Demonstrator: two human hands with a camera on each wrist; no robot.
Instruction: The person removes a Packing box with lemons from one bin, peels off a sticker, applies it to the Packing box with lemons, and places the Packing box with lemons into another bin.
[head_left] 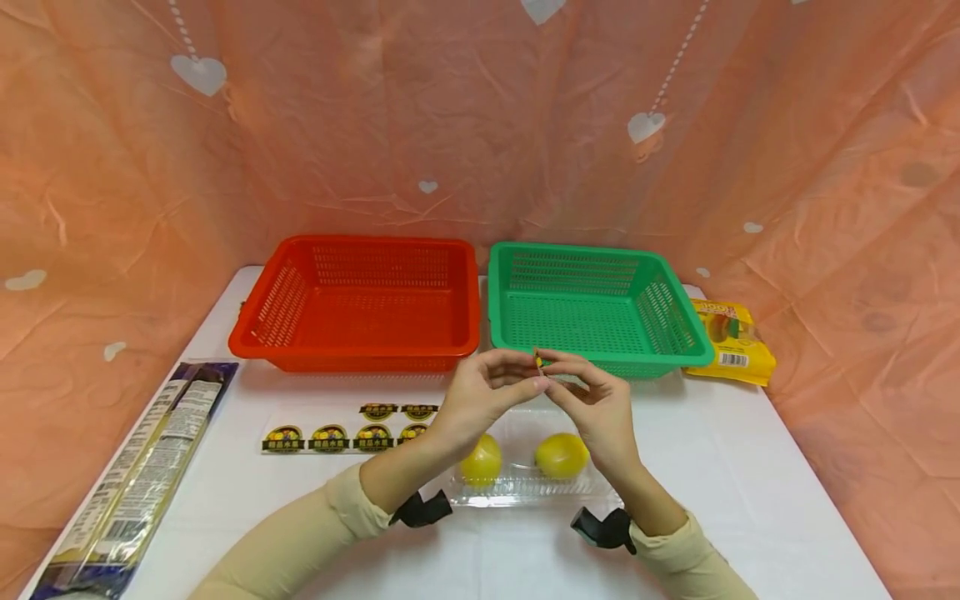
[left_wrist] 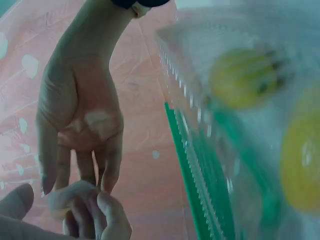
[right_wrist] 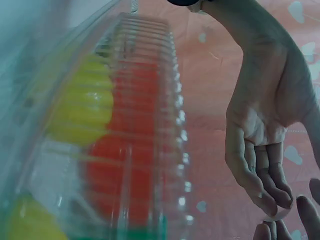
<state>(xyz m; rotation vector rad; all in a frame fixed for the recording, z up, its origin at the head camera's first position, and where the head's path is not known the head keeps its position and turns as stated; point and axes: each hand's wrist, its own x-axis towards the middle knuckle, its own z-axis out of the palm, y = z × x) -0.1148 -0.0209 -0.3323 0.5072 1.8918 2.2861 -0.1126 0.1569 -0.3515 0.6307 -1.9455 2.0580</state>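
In the head view a small round label sticker (head_left: 538,362), seen nearly edge-on, is between the fingertips of both hands. My left hand (head_left: 474,396) pinches it from the left, and my right hand (head_left: 602,407) pinches it from the right. Below them is a clear plastic box (head_left: 517,493) holding two yellow fruits, one yellow fruit (head_left: 482,462) partly behind the left wrist and the other yellow fruit (head_left: 562,456) by the right hand. To the left lies a sheet of stickers (head_left: 330,438), partly covered by the left forearm. Both wrist views show the sticker's pale back (left_wrist: 75,194) among the fingers.
A red basket (head_left: 375,364) and a green basket (head_left: 555,354) stand side by side at the back. Beyond the green one lies a yellow packet (head_left: 731,342). A long plastic-wrapped package (head_left: 142,475) runs along the left table edge.
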